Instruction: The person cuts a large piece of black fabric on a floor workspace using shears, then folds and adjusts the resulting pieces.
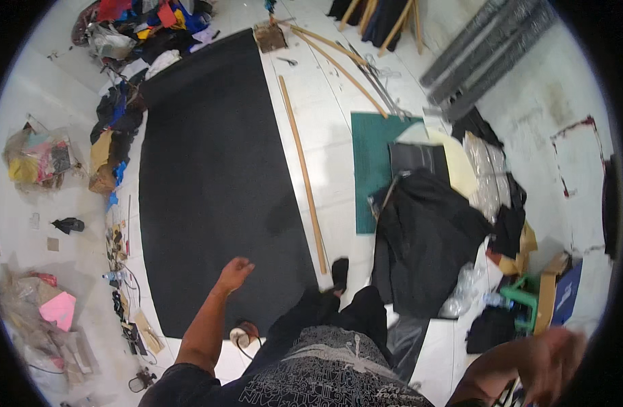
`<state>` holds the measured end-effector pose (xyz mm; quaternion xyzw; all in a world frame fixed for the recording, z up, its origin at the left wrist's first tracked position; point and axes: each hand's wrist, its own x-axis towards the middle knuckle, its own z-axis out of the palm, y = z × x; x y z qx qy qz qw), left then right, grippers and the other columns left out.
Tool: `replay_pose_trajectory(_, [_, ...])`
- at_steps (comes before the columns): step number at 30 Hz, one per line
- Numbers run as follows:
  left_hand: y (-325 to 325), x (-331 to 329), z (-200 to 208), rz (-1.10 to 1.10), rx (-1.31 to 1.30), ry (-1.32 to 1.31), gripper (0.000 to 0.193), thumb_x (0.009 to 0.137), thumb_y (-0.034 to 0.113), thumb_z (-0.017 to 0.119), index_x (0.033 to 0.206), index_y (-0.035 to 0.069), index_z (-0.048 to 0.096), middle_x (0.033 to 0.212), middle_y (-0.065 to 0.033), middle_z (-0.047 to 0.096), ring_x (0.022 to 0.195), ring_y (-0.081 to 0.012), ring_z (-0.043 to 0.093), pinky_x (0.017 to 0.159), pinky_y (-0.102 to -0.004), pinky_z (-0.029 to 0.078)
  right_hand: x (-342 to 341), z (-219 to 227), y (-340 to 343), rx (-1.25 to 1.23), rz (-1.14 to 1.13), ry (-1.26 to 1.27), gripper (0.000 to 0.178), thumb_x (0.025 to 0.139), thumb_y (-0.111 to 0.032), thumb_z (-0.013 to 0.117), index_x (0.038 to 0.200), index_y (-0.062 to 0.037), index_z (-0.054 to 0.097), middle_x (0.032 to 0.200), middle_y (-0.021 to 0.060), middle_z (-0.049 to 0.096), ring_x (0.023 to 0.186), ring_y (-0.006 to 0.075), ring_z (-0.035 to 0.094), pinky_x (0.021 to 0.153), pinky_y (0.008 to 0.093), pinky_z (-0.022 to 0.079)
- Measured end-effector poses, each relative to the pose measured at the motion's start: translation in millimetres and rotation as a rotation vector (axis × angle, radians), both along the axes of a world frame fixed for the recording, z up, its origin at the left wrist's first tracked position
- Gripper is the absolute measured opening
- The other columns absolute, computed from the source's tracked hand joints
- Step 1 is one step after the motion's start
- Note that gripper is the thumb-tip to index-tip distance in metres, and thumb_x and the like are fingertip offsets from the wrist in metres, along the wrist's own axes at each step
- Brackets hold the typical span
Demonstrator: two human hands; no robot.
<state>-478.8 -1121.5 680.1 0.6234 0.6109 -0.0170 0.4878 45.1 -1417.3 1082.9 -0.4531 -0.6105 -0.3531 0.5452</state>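
Note:
A wide sheet of black fabric (213,169) lies spread over the white floor. Above its near part hangs my left hand (237,273), fingers loosely curled in, with nothing visible in them. Far to the right, my right hand (552,366) is raised near the lower right rim, smeared by motion, so its fingers are unclear. Beneath that hand, part of a dark and light object (507,393) shows, too cut off to name. A long wooden stick (303,173) lies along the fabric's right side. By my left forearm stands a round brownish item (243,334) with a dark cord.
A green cutting mat (369,176) lies right, partly under black garments (427,234). Scissors (288,62) rest at the far end. Scraps (145,30) pile at far left. Wrapped rolls (488,57) lean at far right; a green stool (521,298) and cardboard box (550,292) stand nearer.

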Motion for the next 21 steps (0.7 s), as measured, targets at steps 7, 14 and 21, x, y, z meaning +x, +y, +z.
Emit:
replay_pose_trajectory(7, [155.3, 182.8, 106.1, 0.271, 0.165, -0.347, 0.039, 0.095, 0.03, 0.066, 0.119, -0.001, 0.061, 0.109, -0.0099, 0.065, 0.098, -0.0167, 0.061, 0.089, -0.0319, 0.049, 157.1, -328.2, 49.2, -0.985, -0.478, 0.786, 0.013, 0.096, -0.008, 0.059, 0.086, -0.0022, 0.053, 0.076, 0.0099, 0.053, 0.072, 0.0215, 0.051, 0.068, 0.0351, 0.045])
replay_pose_trajectory(14, [160.6, 133.3, -87.4, 0.403, -0.208, 0.316, 0.042, 0.092, 0.038, 0.063, 0.108, -0.001, 0.067, 0.096, -0.013, 0.067, 0.078, -0.0239, 0.063, 0.071, -0.0395, 0.049, 262.9, -483.2, 140.3, -1.826, -0.412, 0.957, 0.033, 0.09, -0.034, 0.065, 0.082, -0.0019, 0.066, 0.079, 0.0215, 0.066, 0.079, 0.0415, 0.064, 0.072, 0.0501, 0.05])
replay_pose_trajectory(21, [212.2, 201.2, -139.1, 0.202, -0.281, 0.29, 0.047, 0.094, 0.045, 0.054, 0.119, 0.008, 0.069, 0.114, -0.0161, 0.07, 0.102, -0.0315, 0.066, 0.091, -0.0427, 0.051, 429.1, -412.8, 561.1, -1.623, -0.283, 0.358, 0.041, 0.092, -0.04, 0.061, 0.089, -0.0001, 0.069, 0.08, 0.0223, 0.068, 0.08, 0.0403, 0.067, 0.074, 0.0472, 0.051])
